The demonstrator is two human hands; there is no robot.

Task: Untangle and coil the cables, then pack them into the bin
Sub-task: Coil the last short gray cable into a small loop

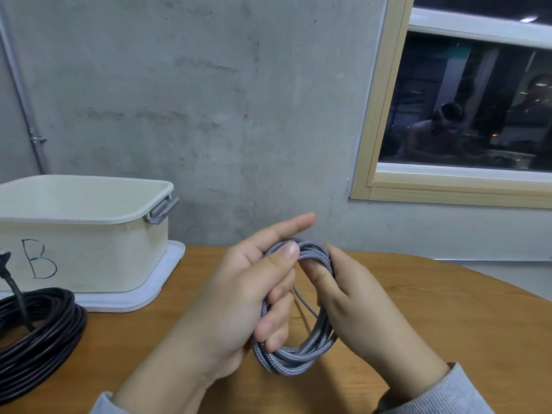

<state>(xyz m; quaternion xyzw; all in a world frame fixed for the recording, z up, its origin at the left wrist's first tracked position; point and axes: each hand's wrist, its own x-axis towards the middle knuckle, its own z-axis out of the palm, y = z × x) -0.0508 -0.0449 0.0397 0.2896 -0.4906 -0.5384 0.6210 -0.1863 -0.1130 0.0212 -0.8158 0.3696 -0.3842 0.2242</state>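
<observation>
Braided cable (294, 354): grey-and-white woven jacket, wound into a small coil held upright above the wooden table (418, 318), in the middle of the scene.
Left hand (239, 297): thumb pressed on the coil's top, lower fingers curled through the loops, index finger straight and free.
Right hand (346, 291): wrapped round the coil's right side, thumb laid across the top strands.
Handling: looks light and limp; the woven jacket should give fair grip, but the loops will likely spring apart if let go. Best held across all strands at once, as at the top.
Loose strand: one thin run crosses the coil's middle, its end hidden.
Black cable (38, 327): thicker, stiffer-looking coil, near left on the table.
Bin (89, 252): cream, open, marked B, far left, standing on its white lid (143, 297).
</observation>
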